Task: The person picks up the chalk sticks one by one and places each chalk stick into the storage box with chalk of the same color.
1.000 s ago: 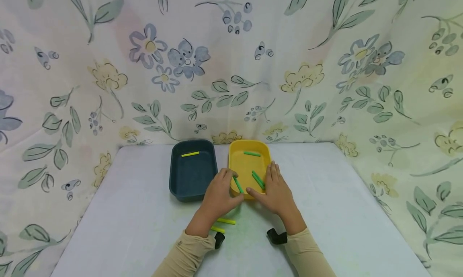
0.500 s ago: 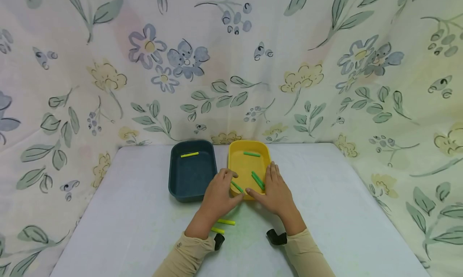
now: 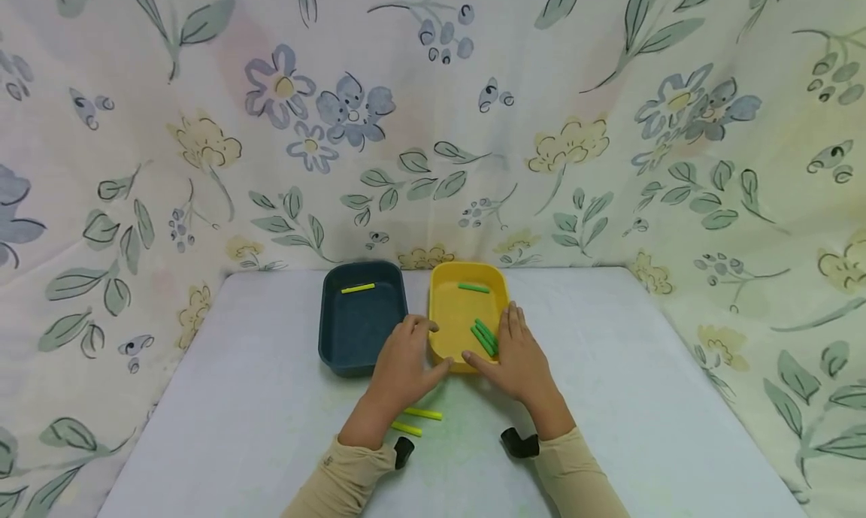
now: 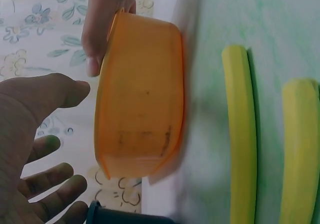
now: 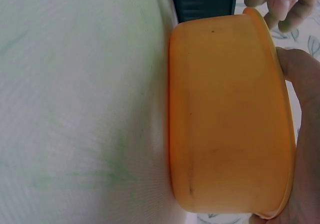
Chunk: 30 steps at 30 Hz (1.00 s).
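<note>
My left hand hovers at the near left corner of the yellow tray, thumb and fingers spread apart and holding nothing. In the left wrist view its fingers are relaxed. My right hand rests against the tray's near right corner, straight fingers along the right side and thumb at the near rim. Inside the tray, a group of green sticks lies beside the right hand, and one more green stick lies at the back.
Left of the yellow tray stands a dark blue tray with one yellow stick in it. Two yellow sticks lie on the white tablecloth by my left wrist. A floral cloth hangs behind the table.
The green stick by my left hand has left its fingers and now lies with the other green sticks on the right. My left hand has drawn slightly back left; the right hand stays put.
</note>
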### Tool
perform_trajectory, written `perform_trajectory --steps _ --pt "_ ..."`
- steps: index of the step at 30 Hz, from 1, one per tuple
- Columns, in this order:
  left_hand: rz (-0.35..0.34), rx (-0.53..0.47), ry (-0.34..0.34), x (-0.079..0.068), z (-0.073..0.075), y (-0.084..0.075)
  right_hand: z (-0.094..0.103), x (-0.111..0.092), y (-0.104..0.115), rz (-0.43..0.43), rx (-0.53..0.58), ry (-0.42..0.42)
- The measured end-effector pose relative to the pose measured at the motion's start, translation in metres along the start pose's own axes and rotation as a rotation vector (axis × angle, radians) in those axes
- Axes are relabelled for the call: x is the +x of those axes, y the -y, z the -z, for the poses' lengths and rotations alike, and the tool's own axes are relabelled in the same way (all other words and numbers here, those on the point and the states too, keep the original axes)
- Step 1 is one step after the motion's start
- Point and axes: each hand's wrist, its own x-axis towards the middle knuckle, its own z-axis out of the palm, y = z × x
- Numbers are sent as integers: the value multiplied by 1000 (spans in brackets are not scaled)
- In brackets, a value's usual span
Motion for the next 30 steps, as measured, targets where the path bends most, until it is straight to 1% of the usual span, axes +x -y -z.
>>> perform_trajectory --steps 3,10,19,26,30 --pt "8 2 -11 -1 2 2 -1 0 -2 3 -5 -7" --pt "1 10 -44 -2 7 5 -3 0 -6 8 -1 -22" --pt "25 37 -44 -5 9 13 -1 -2 -3 6 7 -5" --pt "36 24 -56 -7 13 19 -3 -2 -2 1 12 0" --pt "41 17 -44 -8 15 22 -3 -2 -2 5 10 -8"
